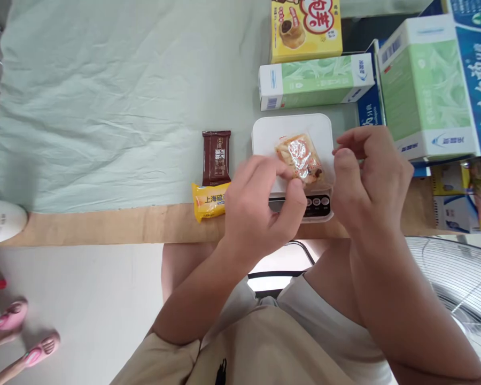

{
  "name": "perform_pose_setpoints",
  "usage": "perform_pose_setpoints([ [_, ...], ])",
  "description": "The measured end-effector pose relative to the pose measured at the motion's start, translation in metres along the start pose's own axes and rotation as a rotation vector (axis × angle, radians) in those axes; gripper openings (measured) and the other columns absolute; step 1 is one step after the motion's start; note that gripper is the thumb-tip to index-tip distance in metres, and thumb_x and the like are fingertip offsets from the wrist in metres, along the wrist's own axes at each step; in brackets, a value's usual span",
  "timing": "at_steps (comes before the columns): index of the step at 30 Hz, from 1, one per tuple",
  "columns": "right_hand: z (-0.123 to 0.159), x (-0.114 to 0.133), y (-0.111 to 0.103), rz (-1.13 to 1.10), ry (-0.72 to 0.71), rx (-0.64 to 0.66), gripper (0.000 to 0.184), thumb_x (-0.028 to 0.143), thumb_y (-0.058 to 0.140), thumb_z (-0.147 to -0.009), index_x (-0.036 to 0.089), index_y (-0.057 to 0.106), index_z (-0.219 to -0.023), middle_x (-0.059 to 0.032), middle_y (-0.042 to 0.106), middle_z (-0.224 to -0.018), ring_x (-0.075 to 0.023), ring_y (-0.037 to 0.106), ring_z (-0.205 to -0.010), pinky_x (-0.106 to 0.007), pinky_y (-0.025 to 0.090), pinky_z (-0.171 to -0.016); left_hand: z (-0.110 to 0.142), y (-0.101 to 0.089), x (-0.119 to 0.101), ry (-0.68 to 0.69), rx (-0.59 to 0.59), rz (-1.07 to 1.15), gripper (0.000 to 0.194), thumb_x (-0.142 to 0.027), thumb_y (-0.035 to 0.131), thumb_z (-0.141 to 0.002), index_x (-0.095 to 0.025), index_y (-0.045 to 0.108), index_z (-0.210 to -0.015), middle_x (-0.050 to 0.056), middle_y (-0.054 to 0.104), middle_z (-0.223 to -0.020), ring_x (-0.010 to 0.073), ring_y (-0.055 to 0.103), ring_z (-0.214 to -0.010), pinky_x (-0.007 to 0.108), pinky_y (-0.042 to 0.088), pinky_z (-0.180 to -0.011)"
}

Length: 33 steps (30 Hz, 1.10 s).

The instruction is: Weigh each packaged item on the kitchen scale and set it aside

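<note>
A snack in a clear wrapper lies on the white kitchen scale. My left hand has its thumb and index finger closed on the wrapper's near left edge. To the right of the scale, my right hand hovers with curled fingers, thumb and index tips close together; nothing shows between them. Beside the scale on the left lie a dark brown wrapped bar and a yellow soap packet, which my left hand partly covers. The scale's black button panel is partly hidden by my left hand.
A yellow snack box and a green-white box sit behind the scale. More toothpaste boxes crowd the right side. A green cloth covers the table behind its wooden edge. A fan stands below right; another person's feet show lower left.
</note>
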State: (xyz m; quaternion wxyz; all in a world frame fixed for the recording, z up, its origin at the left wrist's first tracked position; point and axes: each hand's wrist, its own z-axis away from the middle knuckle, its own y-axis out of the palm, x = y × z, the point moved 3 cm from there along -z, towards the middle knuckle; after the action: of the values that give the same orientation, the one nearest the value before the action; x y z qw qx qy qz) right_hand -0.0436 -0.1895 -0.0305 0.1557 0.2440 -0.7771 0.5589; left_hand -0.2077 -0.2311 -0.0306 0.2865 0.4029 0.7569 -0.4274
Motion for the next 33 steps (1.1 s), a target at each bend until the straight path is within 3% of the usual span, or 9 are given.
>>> perform_pose_setpoints([
  [3, 0.003, 0.001, 0.002, 0.008, 0.001, 0.028, 0.023, 0.029, 0.044, -0.099, 0.025, 0.066, -0.106, -0.0079, 0.079, -0.102, -0.0253, 0.074, -0.092, -0.045, 0.056, -0.088, 0.003, 0.002, 0.001, -0.020, -0.001, -0.143, 0.018, -0.027, 0.056, -0.101, -0.026, 0.058, -0.084, 0.002, 0.071, -0.080, 0.0203, 0.064, -0.078, 0.040, 0.055, -0.077],
  [7, 0.008, 0.006, 0.009, 0.039, 0.011, 0.090, 0.030, 0.034, 0.042, -0.099, 0.023, 0.070, -0.104, -0.0094, 0.079, -0.098, -0.0290, 0.074, -0.092, -0.051, 0.055, -0.093, 0.007, 0.010, 0.005, -0.081, 0.083, -0.292, 0.022, -0.039, 0.059, -0.100, -0.021, 0.070, -0.105, 0.010, 0.080, -0.112, 0.0291, 0.069, -0.106, 0.047, 0.058, -0.097],
  [13, 0.012, 0.012, 0.009, -0.179, -0.067, 0.071, 0.035, 0.040, 0.047, -0.098, 0.023, 0.068, -0.119, -0.0127, 0.078, -0.116, -0.0285, 0.075, -0.099, -0.049, 0.060, -0.095, 0.005, 0.008, 0.003, -0.108, 0.086, -0.150, 0.029, -0.042, 0.060, -0.103, -0.024, 0.063, -0.125, 0.013, 0.071, -0.138, 0.0288, 0.067, -0.130, 0.049, 0.058, -0.112],
  [16, 0.014, 0.027, 0.010, -0.279, -0.140, 0.066, 0.040, 0.040, 0.042, -0.101, 0.024, 0.065, -0.130, -0.0116, 0.077, -0.126, -0.0265, 0.075, -0.107, -0.047, 0.060, -0.101, -0.001, -0.007, 0.001, -0.208, -0.012, 0.059, 0.028, -0.041, 0.066, -0.102, -0.028, 0.059, -0.125, 0.010, 0.064, -0.143, 0.0260, 0.068, -0.130, 0.046, 0.064, -0.103],
  [20, 0.017, 0.053, 0.020, -0.334, -0.273, 0.115, 0.041, 0.040, 0.042, -0.101, 0.023, 0.065, -0.130, -0.0100, 0.079, -0.122, -0.0242, 0.076, -0.106, -0.044, 0.060, -0.098, -0.008, -0.047, 0.017, -0.343, -0.133, 0.212, 0.022, -0.040, 0.074, -0.098, -0.028, 0.064, -0.115, 0.004, 0.071, -0.126, 0.0189, 0.076, -0.101, 0.042, 0.067, -0.086],
  [24, 0.019, 0.066, 0.031, -0.357, -0.332, 0.084, 0.031, 0.035, 0.044, -0.102, 0.023, 0.069, -0.114, -0.0117, 0.080, -0.117, -0.0256, 0.076, -0.111, -0.043, 0.060, -0.095, -0.008, -0.101, 0.068, -0.311, -0.307, 0.075, 0.044, -0.064, 0.082, -0.089, -0.028, 0.066, -0.109, -0.003, 0.074, -0.113, 0.0138, 0.068, -0.092, 0.035, 0.060, -0.070],
  [27, 0.020, 0.067, 0.035, -0.384, -0.377, 0.040, 0.022, 0.033, 0.048, -0.100, 0.024, 0.068, -0.105, -0.0106, 0.080, -0.111, -0.0257, 0.077, -0.107, -0.044, 0.060, -0.092, 0.000, -0.127, 0.110, -0.442, -0.321, -0.066, 0.049, -0.073, 0.081, -0.085, -0.031, 0.065, -0.104, -0.006, 0.070, -0.107, 0.0125, 0.062, -0.086, 0.037, 0.054, -0.068],
  [30, 0.021, 0.065, 0.036, -0.386, -0.405, 0.009, 0.015, 0.029, 0.053, -0.097, 0.025, 0.066, -0.100, -0.0091, 0.080, -0.104, -0.0260, 0.077, -0.100, -0.044, 0.060, -0.088, 0.006, -0.131, 0.126, -0.574, -0.265, -0.105, 0.034, -0.057, 0.079, -0.093, -0.029, 0.062, -0.102, -0.006, 0.069, -0.103, 0.0100, 0.061, -0.077, 0.038, 0.053, -0.070],
  [33, 0.022, 0.062, 0.035, -0.319, -0.402, -0.002, 0.014, 0.030, 0.053, -0.096, 0.026, 0.066, -0.098, -0.0085, 0.079, -0.101, -0.0267, 0.076, -0.096, -0.046, 0.059, -0.084, 0.007, -0.126, 0.120, -0.636, -0.167, -0.139, 0.016, -0.033, 0.076, -0.092, -0.027, 0.065, -0.103, -0.003, 0.073, -0.101, 0.0126, 0.065, -0.077, 0.036, 0.053, -0.072],
])
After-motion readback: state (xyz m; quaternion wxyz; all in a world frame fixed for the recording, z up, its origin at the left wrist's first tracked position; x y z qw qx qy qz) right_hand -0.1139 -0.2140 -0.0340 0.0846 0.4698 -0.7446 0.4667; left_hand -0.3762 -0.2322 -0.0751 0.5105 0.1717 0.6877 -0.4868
